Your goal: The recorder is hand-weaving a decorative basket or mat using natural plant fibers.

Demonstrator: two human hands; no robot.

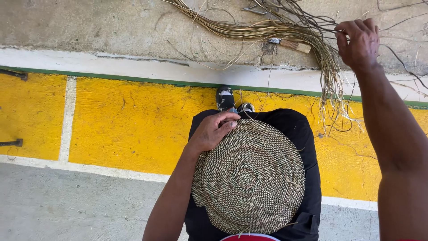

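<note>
Concrete runs grey along the left, then a yellow painted band (133, 129) crossed by white lines, with a green stripe and a pale kerb above it. Two dark metal bits lie at the far left edge of the paint; I cannot tell what they are.

Next comes my left hand (211, 131), curled down over the upper left rim of the round coiled mat of tan and dark woven fibre (249, 178). My fingers pinch that rim, thumb on top, so the grip is narrow and closed on the mat's edge. The mat lies flat on my lap, over black trousers (303, 134), which keeps the rim steady under my hand. Just past my knee, a dark shoe with a pale toe (225, 98) rests on the yellow paint.

Above, on the rough concrete ledge, a long bundle of dry straw-coloured fibres (285, 31) sweeps from the upper left and spills down over the kerb, loose ends hanging against the paint. A small wooden-handled tool (294, 45) lies among them, touching the strands.

Furthest right, my right hand (359, 42) is stretched up to the ledge, arm long, fingertips closed on a thin strand or two of that bundle. The pinch is tight and small, well apart from the mat.
</note>
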